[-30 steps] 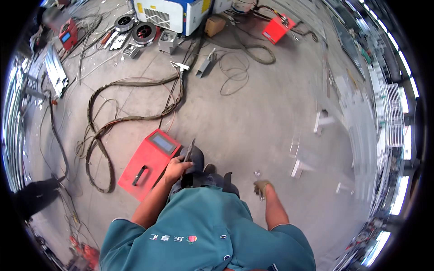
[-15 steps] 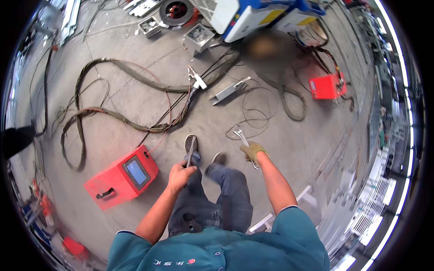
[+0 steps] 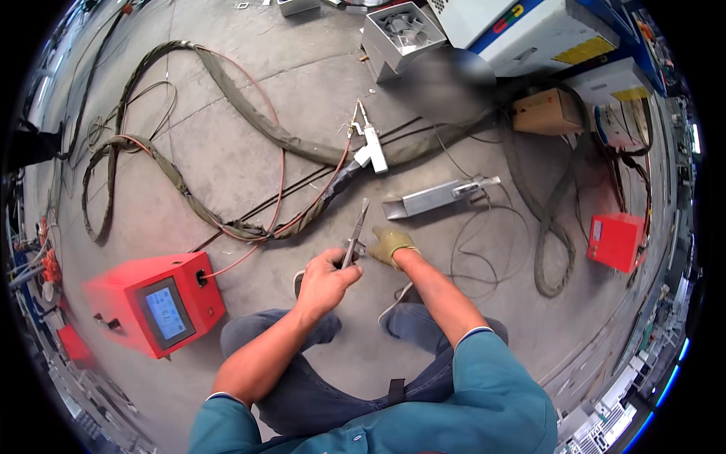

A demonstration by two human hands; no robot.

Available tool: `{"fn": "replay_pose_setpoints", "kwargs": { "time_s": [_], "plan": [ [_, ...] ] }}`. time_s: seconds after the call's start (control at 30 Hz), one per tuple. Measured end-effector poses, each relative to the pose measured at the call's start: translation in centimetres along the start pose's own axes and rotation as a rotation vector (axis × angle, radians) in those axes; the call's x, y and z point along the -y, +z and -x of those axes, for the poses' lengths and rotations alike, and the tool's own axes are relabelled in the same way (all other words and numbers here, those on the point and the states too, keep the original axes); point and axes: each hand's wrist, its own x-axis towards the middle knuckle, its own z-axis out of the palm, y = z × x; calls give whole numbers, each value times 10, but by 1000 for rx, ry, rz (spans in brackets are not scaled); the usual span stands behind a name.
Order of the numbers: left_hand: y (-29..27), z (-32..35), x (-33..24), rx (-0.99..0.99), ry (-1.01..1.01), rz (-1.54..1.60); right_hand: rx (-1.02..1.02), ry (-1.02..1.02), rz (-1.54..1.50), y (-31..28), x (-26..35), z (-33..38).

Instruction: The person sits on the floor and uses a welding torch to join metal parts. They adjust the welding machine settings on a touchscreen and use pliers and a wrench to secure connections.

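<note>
Holding one slim metal hand tool (image 3: 358,233), your left hand (image 3: 327,281), bare, is closed around its near end. Your right hand (image 3: 393,246), in a yellowish glove, is just beside it on the right, fingers bent toward the tool; whether the glove grips or touches anything, I cannot tell.

Key relation: the tool stands at the left edge of the gap between your hands, its long axis pointing away from you with the far tip leaning slightly right. The left hand is nearer, being on it; the glove lies just right of its middle.

Next out: one grey metal channel piece (image 3: 431,199), ahead and to the right, nearer the glove, lying roughly crosswise to you, right end a little farther off. One clamp-like fitting (image 3: 474,187) sits at that right end. Beyond, one white-bodied torch (image 3: 374,151), nozzle away from you.

Counts farther out: one thick olive sleeved hose (image 3: 314,151), looped ahead and left; one dark hose loop (image 3: 540,261) at right, join not traceable. Two red boxes: one with a lit screen (image 3: 144,276) near your left knee, one smaller (image 3: 616,242) well off right. One grey bin (image 3: 384,62) with scraps, one cardboard box (image 3: 548,113), one blue-and-white cabinet (image 3: 522,49) at the top
</note>
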Motion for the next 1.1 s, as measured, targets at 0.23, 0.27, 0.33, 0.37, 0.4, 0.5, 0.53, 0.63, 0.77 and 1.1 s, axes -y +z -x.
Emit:
{"fn": "replay_pose_setpoints", "kwargs": {
  "time_s": [0.23, 0.27, 0.33, 0.37, 0.4, 0.5, 0.53, 0.63, 0.77, 1.1],
  "plan": [
    [-10, 5, -57, 4, 83, 192, -464, 345, -940, -9, 63, -161],
    [-15, 5, -54, -56, 143, 248, -477, 402, -1023, -20, 97, -153],
    [-15, 8, -59, -65, 146, 347, -507, 607, -1067, -34, 111, -165],
    [-12, 9, -62, -50, 151, 393, -539, 538, -1143, -32, 102, -179],
    [-12, 7, -61, -71, 180, 400, -553, 458, -1201, -22, 99, -190],
    [-24, 6, -64, -85, 272, 481, -610, 239, -1373, 2, 82, -189],
    [-28, 0, -62, -98, 341, 502, -637, 169, -1425, 2, 73, -185],
    [-33, -16, -61, -181, 495, 585, -670, -293, -1660, -21, 58, -151],
    [-38, -32, -88, -245, 653, 753, -437, -624, -1690, -146, 92, -2],
    [-12, -25, -174, -60, 957, 615, -809, -989, -1511, -221, 27, 117]
  ]
}}
